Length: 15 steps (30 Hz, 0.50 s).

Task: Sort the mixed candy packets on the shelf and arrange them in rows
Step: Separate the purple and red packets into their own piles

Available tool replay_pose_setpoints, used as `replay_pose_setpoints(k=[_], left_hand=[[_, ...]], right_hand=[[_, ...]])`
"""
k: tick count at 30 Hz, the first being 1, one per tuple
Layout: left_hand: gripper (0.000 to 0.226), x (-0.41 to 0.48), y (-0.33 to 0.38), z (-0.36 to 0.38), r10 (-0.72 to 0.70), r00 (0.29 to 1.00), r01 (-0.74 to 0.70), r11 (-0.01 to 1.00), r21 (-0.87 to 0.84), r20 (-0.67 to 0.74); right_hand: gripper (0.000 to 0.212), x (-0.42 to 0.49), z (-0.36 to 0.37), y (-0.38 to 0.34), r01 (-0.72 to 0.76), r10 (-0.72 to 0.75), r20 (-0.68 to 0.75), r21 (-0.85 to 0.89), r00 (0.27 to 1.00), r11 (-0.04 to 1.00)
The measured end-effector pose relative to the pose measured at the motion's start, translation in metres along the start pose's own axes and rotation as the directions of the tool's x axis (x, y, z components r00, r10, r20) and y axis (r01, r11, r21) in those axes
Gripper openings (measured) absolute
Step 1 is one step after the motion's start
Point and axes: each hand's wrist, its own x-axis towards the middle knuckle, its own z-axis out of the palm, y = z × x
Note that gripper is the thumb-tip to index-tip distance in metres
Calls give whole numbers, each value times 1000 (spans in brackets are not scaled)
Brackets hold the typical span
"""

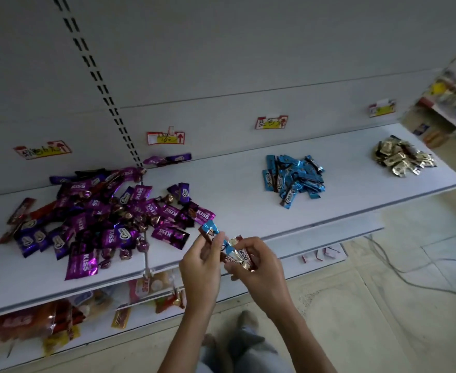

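Blue foil candy packet [210, 230], brown at one end, pinched in left hand [200, 262], fingers curled round it. Right hand [260, 267] grips a small bunch of gold-and-white Choco packets [238, 254], fingers curled over them. The two lots touch between the hands. Both are held in the air at the front edge of the white metal shelf [235, 203], just right of the mixed pile.

Mixed pile of purple KISS and Choco packets with red-brown ones and twisted sweets [108, 214] is spread loose on the shelf's left part. Sorted heap of blue packets [292, 180] sits mid-right, well apart. Heap of gold packets [401, 157] lies at the far right end.

Red-and-yellow price labels [166, 137] run along the back panel. Lower shelf holds orange snack bags [19, 327]. Grey cable [410, 278] on tiled floor.
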Motion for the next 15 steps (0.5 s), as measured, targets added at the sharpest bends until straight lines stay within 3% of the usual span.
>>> replay_pose_setpoints(k=[9,15], left_hand=[[24,2,2,82,-91,980,96,995,-18,179],[17,-22,9,178,12,961,-33,997,70,276]], right_hand=[[30,5,-127,26,31,-10,-214,95,977,995],[43,20,-223,50,42,-25,-314,47,949,998]])
